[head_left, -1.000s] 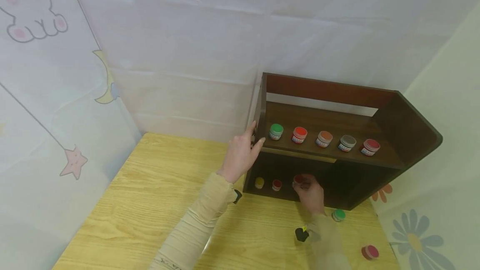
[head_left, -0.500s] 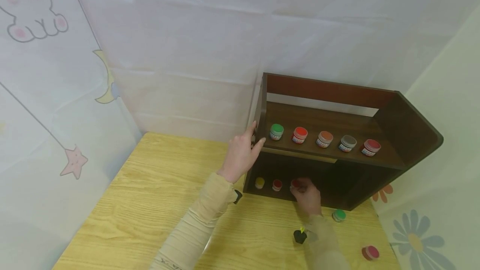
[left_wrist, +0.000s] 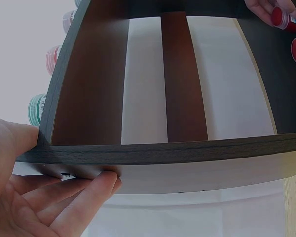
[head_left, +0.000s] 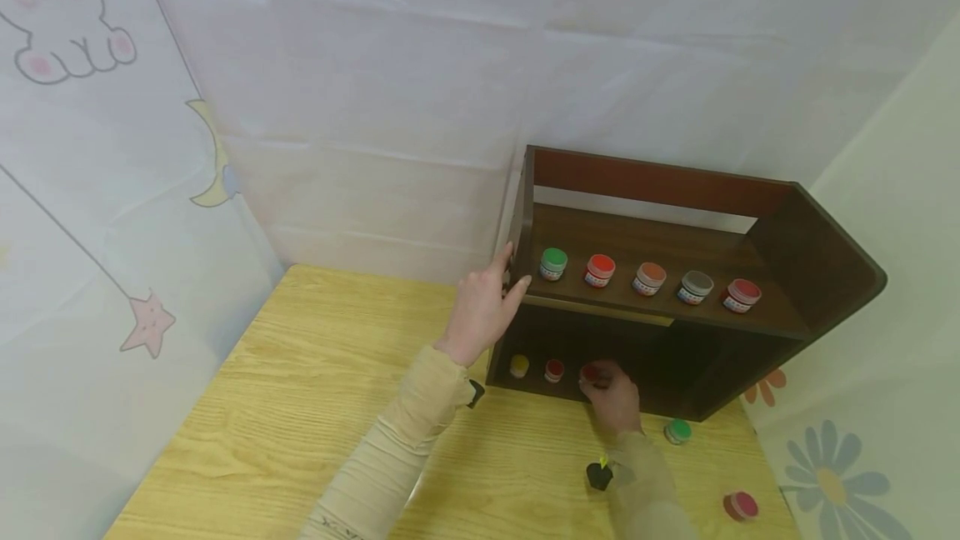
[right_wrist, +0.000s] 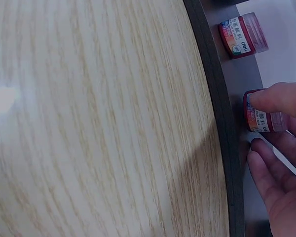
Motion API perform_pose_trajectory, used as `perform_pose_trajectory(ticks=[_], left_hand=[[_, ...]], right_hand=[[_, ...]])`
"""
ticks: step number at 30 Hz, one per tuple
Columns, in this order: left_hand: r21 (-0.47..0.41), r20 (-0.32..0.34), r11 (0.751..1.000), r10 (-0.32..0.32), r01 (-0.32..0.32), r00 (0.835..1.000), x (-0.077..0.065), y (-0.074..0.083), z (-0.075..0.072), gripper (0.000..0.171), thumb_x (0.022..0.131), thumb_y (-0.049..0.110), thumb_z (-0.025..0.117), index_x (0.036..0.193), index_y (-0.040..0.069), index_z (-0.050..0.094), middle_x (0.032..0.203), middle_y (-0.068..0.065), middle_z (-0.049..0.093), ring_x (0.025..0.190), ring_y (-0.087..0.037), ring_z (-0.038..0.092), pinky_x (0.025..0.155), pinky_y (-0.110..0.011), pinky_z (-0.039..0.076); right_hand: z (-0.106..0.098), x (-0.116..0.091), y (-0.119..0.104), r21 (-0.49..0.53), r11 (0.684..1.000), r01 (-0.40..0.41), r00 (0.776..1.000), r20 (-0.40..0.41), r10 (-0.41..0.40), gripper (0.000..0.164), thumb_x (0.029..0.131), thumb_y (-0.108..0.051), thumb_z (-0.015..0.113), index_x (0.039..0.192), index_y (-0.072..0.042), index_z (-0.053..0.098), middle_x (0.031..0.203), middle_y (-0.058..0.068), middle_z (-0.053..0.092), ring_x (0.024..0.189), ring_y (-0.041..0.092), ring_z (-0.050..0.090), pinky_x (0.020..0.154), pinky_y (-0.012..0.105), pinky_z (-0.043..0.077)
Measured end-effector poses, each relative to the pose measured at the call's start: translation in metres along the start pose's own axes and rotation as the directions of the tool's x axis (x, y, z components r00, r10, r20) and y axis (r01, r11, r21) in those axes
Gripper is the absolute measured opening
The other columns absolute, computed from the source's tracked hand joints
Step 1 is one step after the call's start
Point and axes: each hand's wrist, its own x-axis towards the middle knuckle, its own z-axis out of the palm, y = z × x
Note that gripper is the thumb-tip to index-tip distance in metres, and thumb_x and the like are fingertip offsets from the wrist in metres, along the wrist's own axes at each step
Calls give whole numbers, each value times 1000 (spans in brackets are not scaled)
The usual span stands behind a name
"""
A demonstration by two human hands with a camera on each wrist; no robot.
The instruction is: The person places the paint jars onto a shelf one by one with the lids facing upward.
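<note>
My left hand (head_left: 478, 313) grips the left side panel of a dark brown two-tier shelf (head_left: 645, 227). In the left wrist view, its thumb lies at the panel's edge and its fingers (left_wrist: 96, 192) against the outer face. Inside the lower tier, my right hand (head_left: 618, 402) holds a small dark red paint jar (right_wrist: 260, 116) between thumb and fingers; the jar stands upright near the front edge. To its left are another dark red paint jar (head_left: 553, 370) and a yellow jar (head_left: 519, 366), spaced apart along that edge.
On the upper tier stand a green jar (head_left: 553, 263), a bright red jar (head_left: 600, 270) and several others in a row. A green-lidded jar (head_left: 678, 431) and a crimson-lidded jar (head_left: 741, 506) rest on the wooden table (head_left: 315, 373). Fabric-covered walls (head_left: 375, 107) close in behind and beside.
Within the lower tier, my right hand has shifted slightly left with the dark red paint jar, nearer its neighbour, then a touch toward the front. My left hand has stayed on the panel.
</note>
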Motion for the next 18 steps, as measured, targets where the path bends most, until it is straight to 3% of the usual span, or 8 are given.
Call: perform_pose_trajectory(ticks=[5, 13, 18], left_hand=[[-11, 9, 1000, -3, 3, 1000, 0, 1, -1, 58, 102, 23, 66, 147, -7, 47, 94, -20, 72, 51, -10, 53, 46, -23, 43], [-12, 11, 1000, 0, 0, 1000, 1, 0, -1, 58, 102, 24, 66, 147, -7, 47, 88, -18, 71, 49, -11, 52, 46, -23, 43], [-7, 7, 1000, 4, -4, 1000, 0, 1, -1, 58, 102, 24, 66, 147, -7, 47, 98, -20, 72, 52, -11, 55, 47, -23, 44]], right_hand=[[1, -1, 0, -13, 1000, 6, 1000, 17, -6, 34, 89, -8, 78, 118, 1, 65, 104, 19, 72, 96, 36, 70, 81, 49, 56], [-1, -2, 0, 31, 998, -46, 997, 59, 44, 64, 89, -4, 76, 145, 2, 47, 132, 27, 59, 107, 40, 65, 89, 54, 52], [-2, -2, 2, 45, 996, -82, 994, 70, 79, 74, 88, -7, 78, 150, 0, 39, 144, 27, 50, 110, 40, 63, 91, 54, 51]])
